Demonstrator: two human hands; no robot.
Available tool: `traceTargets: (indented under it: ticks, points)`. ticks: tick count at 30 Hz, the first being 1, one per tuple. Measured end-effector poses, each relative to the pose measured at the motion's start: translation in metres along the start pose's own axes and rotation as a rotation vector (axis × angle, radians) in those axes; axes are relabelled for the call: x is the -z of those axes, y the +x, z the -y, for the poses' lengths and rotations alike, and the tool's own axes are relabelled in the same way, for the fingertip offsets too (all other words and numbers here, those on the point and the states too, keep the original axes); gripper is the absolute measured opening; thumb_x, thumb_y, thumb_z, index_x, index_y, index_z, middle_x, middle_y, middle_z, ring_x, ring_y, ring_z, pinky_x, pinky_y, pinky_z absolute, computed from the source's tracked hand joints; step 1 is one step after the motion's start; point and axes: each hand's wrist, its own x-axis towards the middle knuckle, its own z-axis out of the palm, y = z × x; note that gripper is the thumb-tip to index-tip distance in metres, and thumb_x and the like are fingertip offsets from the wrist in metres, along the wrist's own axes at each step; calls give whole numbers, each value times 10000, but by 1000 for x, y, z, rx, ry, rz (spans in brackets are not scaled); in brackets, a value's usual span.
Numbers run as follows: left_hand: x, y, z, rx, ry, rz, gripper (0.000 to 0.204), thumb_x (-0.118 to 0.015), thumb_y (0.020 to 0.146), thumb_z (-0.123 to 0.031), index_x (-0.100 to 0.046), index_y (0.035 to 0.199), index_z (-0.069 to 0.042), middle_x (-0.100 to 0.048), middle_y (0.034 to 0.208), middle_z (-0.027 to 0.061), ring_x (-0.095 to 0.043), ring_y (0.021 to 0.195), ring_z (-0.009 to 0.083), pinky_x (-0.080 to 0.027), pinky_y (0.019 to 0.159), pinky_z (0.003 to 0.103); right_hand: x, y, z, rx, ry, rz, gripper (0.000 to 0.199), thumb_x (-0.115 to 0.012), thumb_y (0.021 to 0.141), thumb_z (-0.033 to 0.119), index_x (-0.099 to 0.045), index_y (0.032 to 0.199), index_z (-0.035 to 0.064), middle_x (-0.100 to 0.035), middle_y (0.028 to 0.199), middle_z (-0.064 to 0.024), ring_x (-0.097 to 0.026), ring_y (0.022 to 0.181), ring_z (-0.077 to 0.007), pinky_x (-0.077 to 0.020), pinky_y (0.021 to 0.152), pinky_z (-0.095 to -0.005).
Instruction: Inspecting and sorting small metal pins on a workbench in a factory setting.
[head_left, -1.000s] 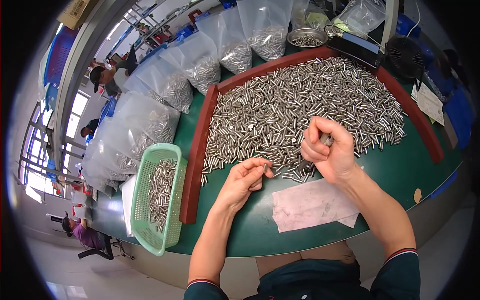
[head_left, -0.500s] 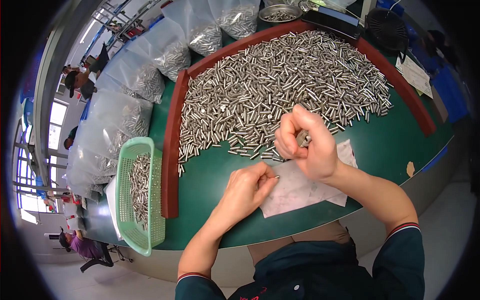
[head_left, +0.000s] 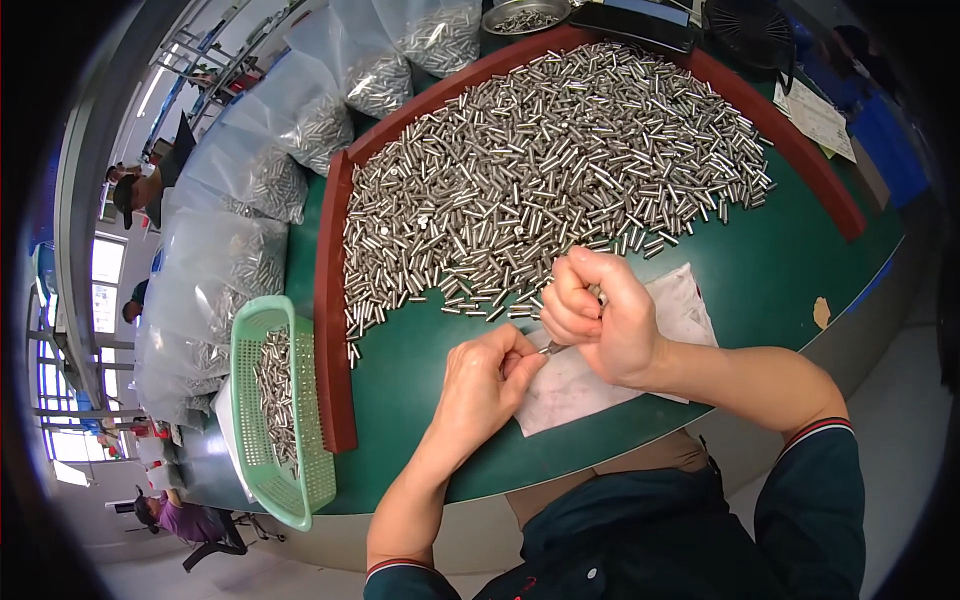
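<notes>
My left hand [head_left: 480,378] is closed in a pinch on a small metal pin [head_left: 544,351], whose bright end shows past the fingertips. My right hand [head_left: 605,318] is curled into a fist just to the right, wrapped round something mostly hidden. A dark, narrow tip below that fist meets the pin's end, or comes very near it. Both hands are above a stained white cloth [head_left: 575,385] on the green table. Beyond them spreads a large heap of short, shiny metal pins [head_left: 560,150].
A dark red wooden border [head_left: 335,300] frames the heap. Left of it stands a light green plastic basket [head_left: 318,470] with pins inside. Clear bags of pins [head_left: 275,185] line the far left. At the back are a metal bowl [head_left: 525,20] and a black fan [head_left: 748,35].
My right hand has come down and slightly left, toward my left hand, which still pinches the pin. The whole view has shifted a little.
</notes>
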Motion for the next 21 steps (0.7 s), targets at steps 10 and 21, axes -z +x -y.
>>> traceTargets:
  ticks: [10, 21]
  points:
    - [-2, 0, 1, 2, 4, -46, 108, -633, 691, -38, -538, 667, 5, -480, 499, 84, -451, 423, 182, -371, 439, 303, 0, 2, -2, 14, -48, 10, 398, -316, 862, 277, -262, 500, 123, -235, 404, 32, -160, 394, -75, -156, 399, -237]
    - [0, 0, -3, 2, 16, -43, 109, -641, 690, -39, -545, 670, 9, -492, 510, 87, -454, 434, 181, -372, 443, 298, -1, 1, -2, 19, -70, 18, 399, -295, 873, 244, -264, 494, 125, -248, 407, 33, -170, 397, -71, -162, 401, -235]
